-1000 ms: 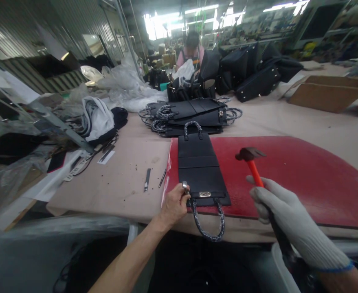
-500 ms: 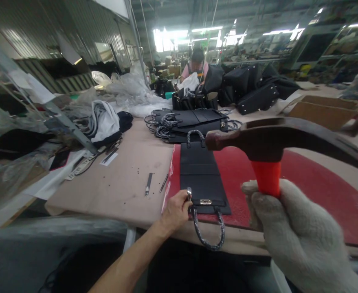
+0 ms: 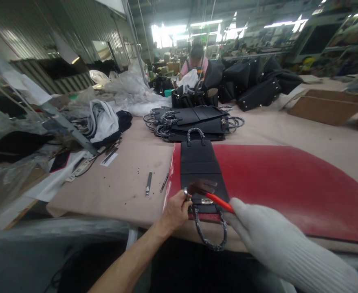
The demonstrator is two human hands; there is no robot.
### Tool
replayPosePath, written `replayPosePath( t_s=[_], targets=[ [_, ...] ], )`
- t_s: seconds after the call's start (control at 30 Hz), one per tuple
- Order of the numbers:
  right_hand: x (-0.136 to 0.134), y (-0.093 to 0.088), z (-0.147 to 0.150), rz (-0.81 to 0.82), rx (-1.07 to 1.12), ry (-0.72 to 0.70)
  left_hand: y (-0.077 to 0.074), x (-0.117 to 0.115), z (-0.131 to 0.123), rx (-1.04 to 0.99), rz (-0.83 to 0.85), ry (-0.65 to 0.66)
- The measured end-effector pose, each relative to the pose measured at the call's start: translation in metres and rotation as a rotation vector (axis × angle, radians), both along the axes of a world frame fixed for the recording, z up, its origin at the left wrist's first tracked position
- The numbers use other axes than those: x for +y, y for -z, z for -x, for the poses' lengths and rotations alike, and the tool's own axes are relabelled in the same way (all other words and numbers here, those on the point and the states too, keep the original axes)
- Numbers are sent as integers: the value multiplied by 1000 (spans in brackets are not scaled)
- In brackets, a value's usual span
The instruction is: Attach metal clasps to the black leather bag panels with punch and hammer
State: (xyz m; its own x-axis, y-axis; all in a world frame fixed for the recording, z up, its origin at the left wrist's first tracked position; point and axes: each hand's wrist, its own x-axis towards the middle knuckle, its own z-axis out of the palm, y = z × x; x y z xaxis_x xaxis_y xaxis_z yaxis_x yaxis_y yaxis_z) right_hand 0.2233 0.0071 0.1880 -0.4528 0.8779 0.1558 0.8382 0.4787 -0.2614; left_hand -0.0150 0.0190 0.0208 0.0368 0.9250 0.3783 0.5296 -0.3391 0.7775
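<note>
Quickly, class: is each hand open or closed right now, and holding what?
Left hand: closed, pinching a small metal piece at the black bag panel.
Right hand: gloved, closed on the orange-handled hammer.

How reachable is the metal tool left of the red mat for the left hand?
Probably reachable, yes: the metal tool lies on bare table close beside the left hand, nothing between. But that hand pinches a small metal piece at the black bag panel and must let go first.
</note>
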Motion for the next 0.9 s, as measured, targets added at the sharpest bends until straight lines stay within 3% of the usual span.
replayPosePath(
  t_s=[0.1, 0.27, 0.33, 0.4, 0.5, 0.63, 0.7, 0.8, 0.9],
  targets=[
    [10, 28, -23, 73, -228, 53, -2, 0, -1, 13, -10, 22],
    [31, 70, -80, 86, -333, 408, -4, 0, -2, 36, -4, 43],
    [38, 86, -97, 22, -329, 462, -3, 1, -1, 33, -14, 53],
    [42, 101, -102, -110, -305, 424, -2, 1, 0, 32, -29, 52],
    [41, 119, -83, -227, -168, 308, -1, 0, 2, 52, -39, 41],
    [35, 136, -33, -158, 83, 64, 0, -1, 4, 91, -67, 52],
    [33, 142, -16, -133, 143, 8, 1, -1, 5, 111, -140, 96],
    [33, 145, -12, -97, 186, 13, 5, -3, 8, 134, -219, 183],
    [36, 143, -25, 2, 204, -53, 8, -4, 15, 41, -121, 61]
  ],
)
